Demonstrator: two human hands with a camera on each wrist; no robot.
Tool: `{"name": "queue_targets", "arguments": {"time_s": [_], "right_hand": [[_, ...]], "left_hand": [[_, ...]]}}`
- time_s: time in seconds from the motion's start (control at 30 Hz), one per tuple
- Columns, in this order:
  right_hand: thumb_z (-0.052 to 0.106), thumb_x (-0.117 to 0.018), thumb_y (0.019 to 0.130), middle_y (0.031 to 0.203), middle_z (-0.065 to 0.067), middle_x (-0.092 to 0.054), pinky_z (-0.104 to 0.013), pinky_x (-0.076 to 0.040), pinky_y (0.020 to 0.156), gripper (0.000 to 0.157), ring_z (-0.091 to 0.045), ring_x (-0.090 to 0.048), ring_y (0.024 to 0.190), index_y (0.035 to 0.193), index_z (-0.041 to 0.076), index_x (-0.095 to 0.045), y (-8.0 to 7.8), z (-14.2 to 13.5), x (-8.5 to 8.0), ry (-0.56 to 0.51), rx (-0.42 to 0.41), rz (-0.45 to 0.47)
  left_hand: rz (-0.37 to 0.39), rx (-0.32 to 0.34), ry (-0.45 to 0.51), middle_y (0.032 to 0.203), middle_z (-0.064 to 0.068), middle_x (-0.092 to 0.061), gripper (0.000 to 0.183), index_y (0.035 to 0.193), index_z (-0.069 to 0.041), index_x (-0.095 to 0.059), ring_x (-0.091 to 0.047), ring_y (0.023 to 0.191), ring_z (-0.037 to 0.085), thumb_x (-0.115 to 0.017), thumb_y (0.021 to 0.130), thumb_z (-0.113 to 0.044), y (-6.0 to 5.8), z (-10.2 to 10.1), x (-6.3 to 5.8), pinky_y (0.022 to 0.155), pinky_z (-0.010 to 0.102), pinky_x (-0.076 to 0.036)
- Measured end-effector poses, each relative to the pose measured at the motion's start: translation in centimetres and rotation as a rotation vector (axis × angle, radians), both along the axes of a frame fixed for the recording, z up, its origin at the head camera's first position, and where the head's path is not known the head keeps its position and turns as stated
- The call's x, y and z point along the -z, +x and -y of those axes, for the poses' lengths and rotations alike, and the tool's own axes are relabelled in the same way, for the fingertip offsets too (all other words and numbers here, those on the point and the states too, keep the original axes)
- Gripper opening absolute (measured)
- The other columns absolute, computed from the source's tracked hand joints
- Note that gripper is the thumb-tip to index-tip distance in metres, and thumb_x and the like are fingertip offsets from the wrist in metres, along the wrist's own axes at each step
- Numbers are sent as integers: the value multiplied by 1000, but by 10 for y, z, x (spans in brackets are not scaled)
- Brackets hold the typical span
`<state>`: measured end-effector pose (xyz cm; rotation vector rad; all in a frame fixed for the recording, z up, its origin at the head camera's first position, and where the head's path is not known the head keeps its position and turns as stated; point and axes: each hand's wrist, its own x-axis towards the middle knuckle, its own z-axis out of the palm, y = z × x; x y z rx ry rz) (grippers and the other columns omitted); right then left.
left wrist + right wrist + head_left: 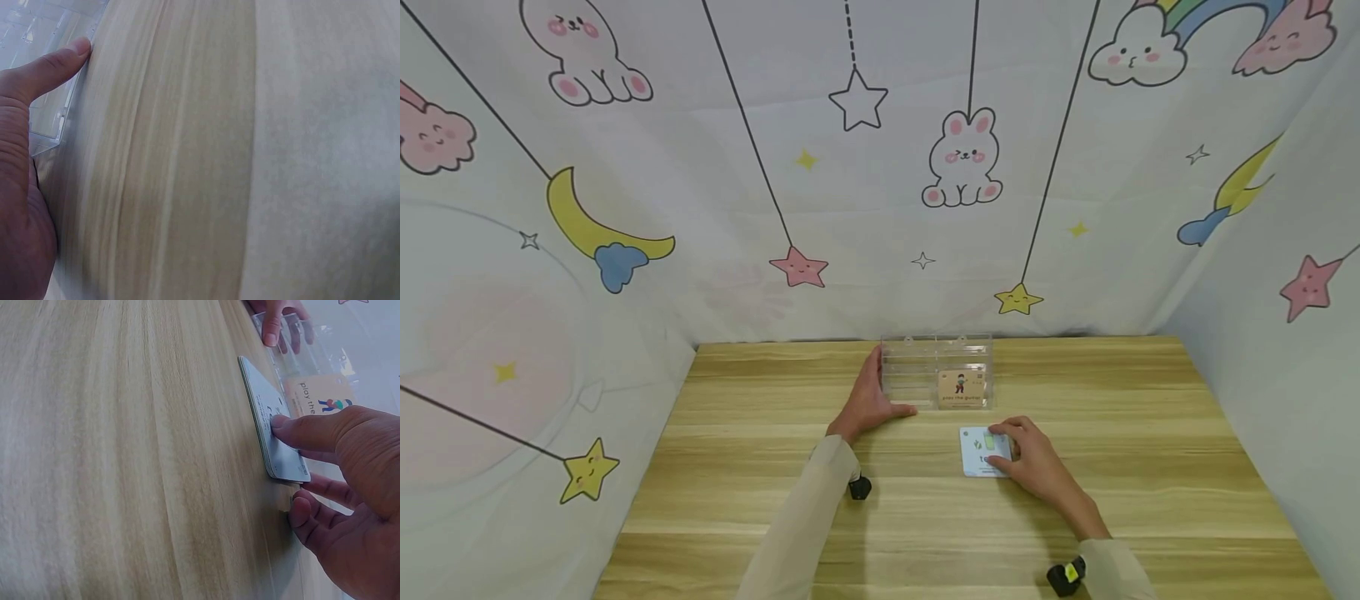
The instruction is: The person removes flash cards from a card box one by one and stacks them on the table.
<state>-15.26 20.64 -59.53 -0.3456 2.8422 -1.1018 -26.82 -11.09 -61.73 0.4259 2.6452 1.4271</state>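
A clear plastic case [910,377] with divided compartments lies near the table's back edge. In its lower right compartment sits a tan picture card [962,389]. My left hand [865,405] holds the case's front left corner, thumb along the front edge and fingers along the left side. In front of the case is a stack of pale blue cards [973,457] with rounded corners. My right hand [1037,460] pinches its right side, the thumb [282,425] on the top face. In the right wrist view the stack shows several layers; part of the grip is hidden beneath it.
The wood-grain table [745,467] spreads to both sides and in front of the hands. White cloth [887,225] printed with stars, rabbits and clouds encloses the back and sides. A dark wrist device [860,487] sits by the left cuff, another [1065,577] by the right.
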Motion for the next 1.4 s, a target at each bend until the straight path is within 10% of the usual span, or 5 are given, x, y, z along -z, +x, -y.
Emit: {"name": "queue_targets", "arguments": {"time_s": [0.7, 1.4], "right_hand": [[19, -85, 89, 125, -15, -60, -33, -41, 72, 52, -15, -47, 81, 135, 2, -65, -1, -3, 0, -31, 9, -50], [16, -75, 98, 124, -19, -63, -32, -43, 68, 57, -18, -48, 77, 150, 8, -54, -46, 6, -23, -80, -28, -136]], "left_hand": [[-14, -5, -2, 169, 14, -21, 139, 166, -11, -6, -26, 154, 30, -100, 68, -37, 0, 1, 4, 121, 39, -31], [3, -3, -12, 169, 12, -20, 139, 166, -12, -6, -25, 154, 27, -100, 67, -37, -3, 1, 5, 121, 35, -29]]}}
